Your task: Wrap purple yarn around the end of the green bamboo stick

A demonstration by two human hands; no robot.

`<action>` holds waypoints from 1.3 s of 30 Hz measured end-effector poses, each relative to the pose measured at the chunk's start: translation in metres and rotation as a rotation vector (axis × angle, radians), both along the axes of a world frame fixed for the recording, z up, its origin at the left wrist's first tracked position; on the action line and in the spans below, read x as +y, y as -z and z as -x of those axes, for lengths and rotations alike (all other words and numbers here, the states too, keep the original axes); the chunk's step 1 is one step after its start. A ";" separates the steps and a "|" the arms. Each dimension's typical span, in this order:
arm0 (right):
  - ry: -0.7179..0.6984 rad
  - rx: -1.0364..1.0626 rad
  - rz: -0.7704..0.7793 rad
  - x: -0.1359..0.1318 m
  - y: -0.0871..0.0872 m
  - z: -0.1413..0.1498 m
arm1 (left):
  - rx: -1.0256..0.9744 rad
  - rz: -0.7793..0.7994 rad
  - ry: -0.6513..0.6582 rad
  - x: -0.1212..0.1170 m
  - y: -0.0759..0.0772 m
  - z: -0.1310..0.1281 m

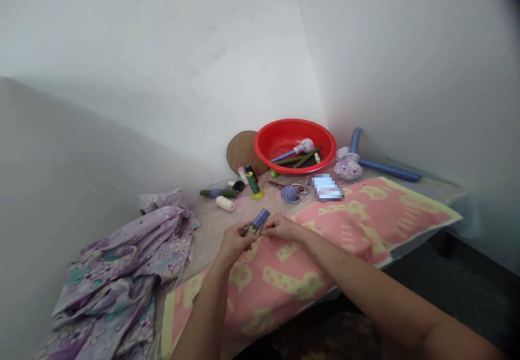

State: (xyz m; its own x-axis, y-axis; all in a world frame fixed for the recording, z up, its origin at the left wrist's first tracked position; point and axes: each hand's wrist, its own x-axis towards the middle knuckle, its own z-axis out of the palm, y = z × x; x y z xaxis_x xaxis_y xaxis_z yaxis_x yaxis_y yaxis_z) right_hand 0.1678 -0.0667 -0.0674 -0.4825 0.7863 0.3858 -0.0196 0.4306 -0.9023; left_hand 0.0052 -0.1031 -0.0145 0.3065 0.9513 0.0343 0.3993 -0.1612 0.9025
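Head cam view: my left hand (pixel 233 243) and right hand (pixel 280 227) were well in front of a red plastic basin (pixel 294 123), fingers (pixel 266 230) clamped on a small blue-topped roll (pixel 260 218) above a pink towel (pixel 345 224). The basin held a cloth-wrapped bundle (pixel 304 146) and green sticks (pixel 294 159). Thread spools (pixel 252 182) lay loose just in front, so plenty looked left to sort.

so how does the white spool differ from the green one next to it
The white spool lies on its side, while the green spool stands upright. The white spool is plain all over; the green spool has dark green winding above a yellow base. Both sit on the same surface, not touching.
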 end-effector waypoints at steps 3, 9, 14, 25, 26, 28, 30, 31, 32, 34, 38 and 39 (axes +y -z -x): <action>0.029 -0.037 -0.046 0.001 0.002 0.000 | 0.000 -0.012 0.002 0.002 0.003 0.001; 0.086 -0.110 -0.114 0.003 0.006 0.001 | 0.051 -0.035 -0.039 0.005 0.009 0.000; 0.175 -0.191 -0.209 0.002 0.008 0.001 | 0.113 -0.106 -0.050 0.006 0.012 -0.001; 0.169 -0.140 -0.177 0.003 0.010 0.002 | 0.597 -0.342 -0.130 -0.003 0.009 -0.003; 0.166 -0.129 -0.171 0.002 0.010 0.002 | 0.641 -0.357 -0.127 -0.005 0.008 -0.004; 0.166 -0.108 -0.157 0.001 0.008 0.003 | 0.722 -0.381 -0.117 -0.008 0.006 -0.006; 0.184 -0.107 -0.163 0.000 0.007 0.003 | 0.795 -0.394 -0.120 -0.010 0.005 -0.006; 0.196 -0.119 -0.174 0.000 0.007 0.003 | 0.832 -0.393 -0.124 -0.010 0.004 -0.007; 0.210 -0.139 -0.193 0.000 0.007 0.003 | 0.868 -0.391 -0.125 -0.011 0.003 -0.007; 0.249 -0.188 -0.253 0.001 0.008 0.003 | 0.943 -0.389 -0.125 -0.012 0.001 -0.007; 0.320 -0.298 -0.404 0.002 0.009 0.001 | 1.069 -0.425 -0.123 -0.013 0.001 -0.008; 0.330 -0.323 -0.442 0.002 0.008 0.001 | 1.087 -0.439 -0.119 -0.013 0.001 -0.008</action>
State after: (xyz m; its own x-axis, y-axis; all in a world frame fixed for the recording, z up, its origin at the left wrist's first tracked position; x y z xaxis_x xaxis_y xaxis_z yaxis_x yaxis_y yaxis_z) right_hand 0.1669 -0.0646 -0.0755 -0.3885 0.7133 0.5833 0.4214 0.7005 -0.5760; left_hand 0.0132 -0.1165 -0.0157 0.2865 0.9475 0.1418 0.9581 -0.2830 -0.0447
